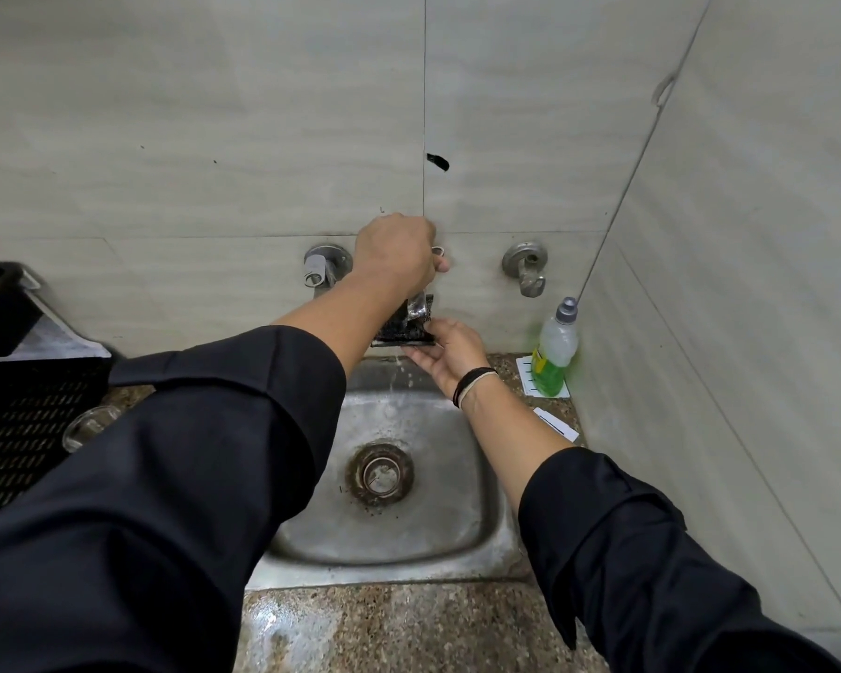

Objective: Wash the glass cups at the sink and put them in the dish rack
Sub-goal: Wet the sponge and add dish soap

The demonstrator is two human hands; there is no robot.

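My left hand (396,252) grips the handle of the middle tap (439,257) on the tiled wall. Just below it, my right hand (450,354) holds a dark scrub pad (404,330) under the spout, fingers curled under its edge. Water drips from the pad into the steel sink (457,522). A glass cup (88,425) stands on the counter at the left, next to the black dish rack (20,415), partly hidden by my left sleeve.
A second tap (324,267) sits left of my left hand and a third tap (528,267) to the right. A bottle of green dish soap (554,352) stands in the right corner on white cards. Granite counter (409,629) runs along the front.
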